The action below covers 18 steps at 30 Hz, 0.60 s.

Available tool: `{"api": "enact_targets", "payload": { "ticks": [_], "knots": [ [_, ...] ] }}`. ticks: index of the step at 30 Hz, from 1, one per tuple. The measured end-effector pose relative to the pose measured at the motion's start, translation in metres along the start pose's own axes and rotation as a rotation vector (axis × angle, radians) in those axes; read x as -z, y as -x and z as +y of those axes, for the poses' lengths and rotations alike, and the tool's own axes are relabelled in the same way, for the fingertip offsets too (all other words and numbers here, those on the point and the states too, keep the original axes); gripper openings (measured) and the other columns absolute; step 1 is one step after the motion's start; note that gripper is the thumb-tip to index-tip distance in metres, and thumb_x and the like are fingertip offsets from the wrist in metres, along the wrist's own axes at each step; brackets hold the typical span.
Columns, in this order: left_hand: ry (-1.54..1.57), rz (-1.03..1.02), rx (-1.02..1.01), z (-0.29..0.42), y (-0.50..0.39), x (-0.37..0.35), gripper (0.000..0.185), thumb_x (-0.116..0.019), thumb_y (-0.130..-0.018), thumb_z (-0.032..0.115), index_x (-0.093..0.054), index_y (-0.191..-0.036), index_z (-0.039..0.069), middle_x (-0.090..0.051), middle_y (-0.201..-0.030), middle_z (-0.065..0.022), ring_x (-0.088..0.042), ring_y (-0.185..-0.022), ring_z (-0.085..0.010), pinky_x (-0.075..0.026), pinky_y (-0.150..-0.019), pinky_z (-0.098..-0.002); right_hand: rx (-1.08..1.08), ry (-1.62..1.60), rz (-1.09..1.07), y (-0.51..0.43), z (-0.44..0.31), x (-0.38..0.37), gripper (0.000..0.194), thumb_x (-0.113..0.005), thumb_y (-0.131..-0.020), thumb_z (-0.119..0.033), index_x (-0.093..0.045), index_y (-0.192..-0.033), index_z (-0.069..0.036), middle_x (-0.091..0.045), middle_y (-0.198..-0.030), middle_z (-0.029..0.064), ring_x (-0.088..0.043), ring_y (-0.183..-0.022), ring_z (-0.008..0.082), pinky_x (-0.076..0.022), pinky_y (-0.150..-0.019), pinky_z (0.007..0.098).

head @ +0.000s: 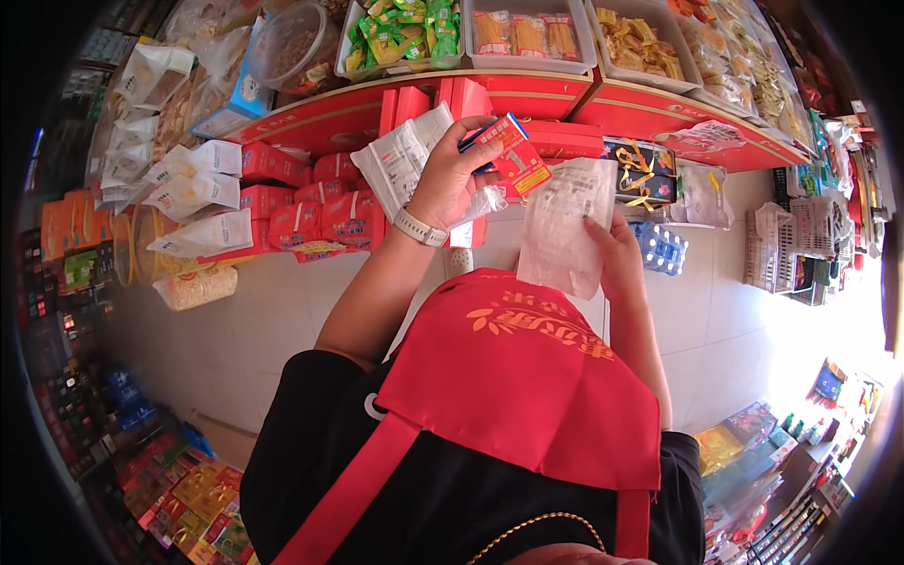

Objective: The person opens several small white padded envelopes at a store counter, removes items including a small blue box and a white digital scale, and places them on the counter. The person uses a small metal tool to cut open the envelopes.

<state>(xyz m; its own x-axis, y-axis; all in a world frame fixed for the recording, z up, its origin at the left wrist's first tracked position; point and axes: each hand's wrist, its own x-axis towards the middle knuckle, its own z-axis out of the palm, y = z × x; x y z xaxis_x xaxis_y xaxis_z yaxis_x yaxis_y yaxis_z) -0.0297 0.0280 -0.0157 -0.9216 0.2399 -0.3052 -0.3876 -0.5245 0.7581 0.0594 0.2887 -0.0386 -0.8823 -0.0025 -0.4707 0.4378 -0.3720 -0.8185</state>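
Note:
My left hand [452,169], with a pale-strapped watch at its wrist, pinches small flat packs between thumb and fingers. The front one is a red pack [521,161] with yellow on it and writing; blue edges show behind it. A white plastic mailing bag [395,169] with a printed label sits behind that hand; whether the hand also holds it cannot be told. Crumpled clear plastic [489,203] shows below the palm. My right hand [621,254] grips the edge of a translucent white plastic bag [565,233] bearing a label, close to the red pack.
Before me runs a red display counter [522,92] with trays of green packets [406,32], packaged sticks [526,35] and yellow-wrapped pieces [639,46]. Red gift packs [318,212] stand at left. A bottle pack [658,247] and plastic baskets [770,247] are at right.

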Motion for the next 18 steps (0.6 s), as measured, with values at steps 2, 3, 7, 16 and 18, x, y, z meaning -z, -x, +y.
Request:
{"api": "enact_targets", "payload": {
  "ticks": [2, 3, 7, 16, 18],
  "knots": [
    [-0.014, -0.017, 0.006, -0.004, 0.000, 0.003, 0.040, -0.069, -0.092, 0.009, -0.054, -0.130, 0.007, -0.064, -0.118, -0.0053, -0.066, -0.105, -0.0167, -0.061, -0.083, -0.0363, 0.028, -0.120, 0.005, -0.007, 0.004, 0.004, 0.030, -0.060, -0.097, -0.007, -0.057, -0.126, 0.002, -0.068, -0.118, 0.0130, -0.068, -0.102, 0.0199, -0.0542, -0.090, 0.0326],
    [-0.041, -0.024, 0.016, -0.005, 0.001, 0.004, 0.041, -0.069, -0.092, 0.010, -0.054, -0.130, 0.007, -0.064, -0.118, -0.0051, -0.066, -0.105, -0.0162, -0.060, -0.083, -0.0358, 0.029, -0.131, 0.013, -0.008, 0.005, 0.003, 0.030, -0.060, -0.097, -0.007, -0.056, -0.126, 0.002, -0.067, -0.118, 0.0130, -0.068, -0.102, 0.0198, -0.0541, -0.091, 0.0327],
    [-0.180, -0.069, 0.070, -0.002, 0.001, 0.003, 0.041, -0.071, -0.092, 0.011, -0.054, -0.130, 0.009, -0.063, -0.119, -0.0034, -0.065, -0.105, -0.0137, -0.058, -0.085, -0.0337, 0.010, -0.149, 0.007, -0.011, 0.008, -0.005, 0.031, -0.060, -0.098, -0.008, -0.055, -0.126, 0.003, -0.066, -0.120, 0.0140, -0.067, -0.104, 0.0205, -0.0538, -0.092, 0.0333],
    [-0.284, -0.128, 0.110, 0.003, 0.007, -0.004, 0.045, -0.074, -0.089, 0.014, -0.055, -0.130, 0.012, -0.062, -0.118, -0.0006, -0.065, -0.102, -0.0105, -0.057, -0.085, -0.0291, -0.143, -0.287, -0.082, -0.009, -0.003, -0.033, 0.039, -0.061, -0.097, -0.005, -0.050, -0.133, 0.005, -0.063, -0.126, 0.0168, -0.065, -0.112, 0.0262, -0.0543, -0.096, 0.0397],
    [-0.281, -0.138, 0.098, 0.003, 0.007, -0.005, 0.046, -0.075, -0.089, 0.014, -0.055, -0.130, 0.011, -0.062, -0.118, -0.0011, -0.065, -0.102, -0.0107, -0.057, -0.085, -0.0288, -0.143, -0.272, -0.096, -0.008, -0.003, -0.036, 0.041, -0.062, -0.096, -0.003, -0.050, -0.134, 0.004, -0.063, -0.126, 0.0165, -0.065, -0.113, 0.0263, -0.0543, -0.096, 0.0396]
  ]
}}
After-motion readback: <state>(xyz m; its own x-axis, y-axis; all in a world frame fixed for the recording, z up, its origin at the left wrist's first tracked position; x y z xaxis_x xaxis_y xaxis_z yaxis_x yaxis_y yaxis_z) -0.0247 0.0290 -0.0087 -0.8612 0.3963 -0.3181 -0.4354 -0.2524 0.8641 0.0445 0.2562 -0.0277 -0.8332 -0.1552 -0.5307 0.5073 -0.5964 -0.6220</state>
